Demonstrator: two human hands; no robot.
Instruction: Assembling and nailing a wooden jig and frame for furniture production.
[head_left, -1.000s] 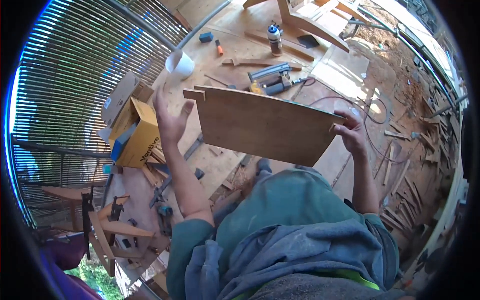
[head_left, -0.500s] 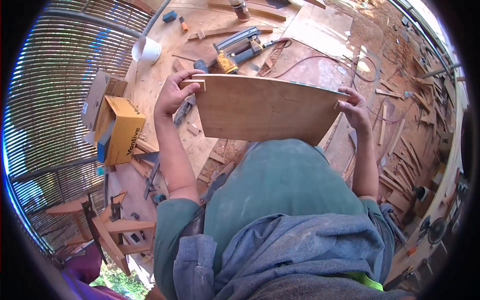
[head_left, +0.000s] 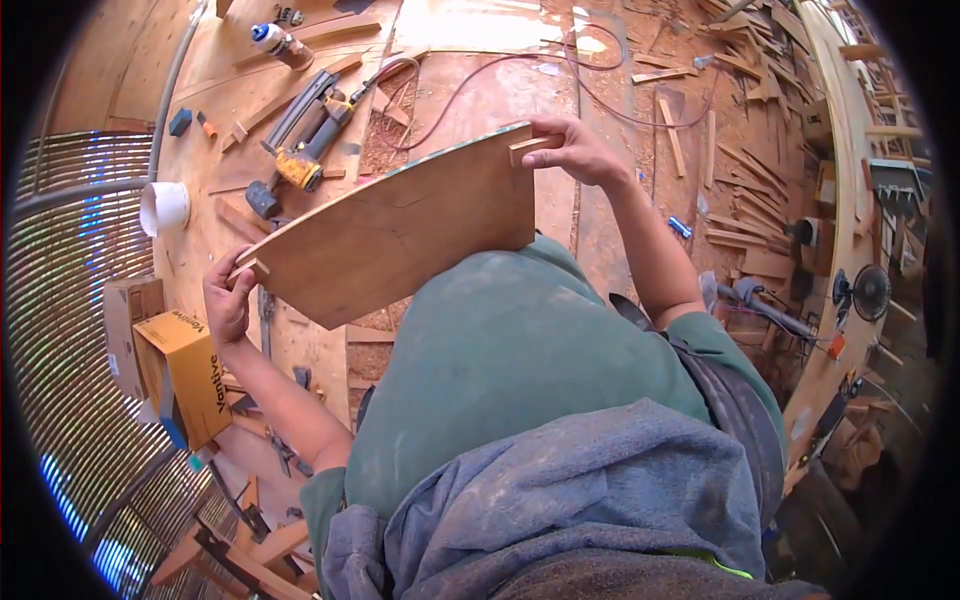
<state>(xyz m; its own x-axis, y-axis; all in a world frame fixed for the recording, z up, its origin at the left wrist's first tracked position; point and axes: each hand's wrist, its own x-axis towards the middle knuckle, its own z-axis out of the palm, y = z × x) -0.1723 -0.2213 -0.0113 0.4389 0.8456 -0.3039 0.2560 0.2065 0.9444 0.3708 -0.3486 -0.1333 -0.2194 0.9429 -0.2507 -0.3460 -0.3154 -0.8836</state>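
While the wide, flat, brown plywood panel [head_left: 400, 220] is held slantwise just left of the frame's centre, its two ends are grasped by the left hand [head_left: 228, 300] and the right hand [head_left: 575, 152], each thumb being laid on a small wooden block [head_left: 518, 153]. Should either grip be loosened, the panel could be tipped or dropped, it is judged, since no support apart from the hands can be made out; a block might also be knocked off, though its fixing cannot be told. The face is marked by thin dark lines, and the upper edge is flecked blue-green. At upper left, a yellow-and-black nail gun [head_left: 322, 136] is seen with a thin reddish hose [head_left: 520, 56]. Farther out, a yellow cardboard box [head_left: 195, 375] is seen at left, and brown wood strips [head_left: 671, 137] are strewn at upper right.
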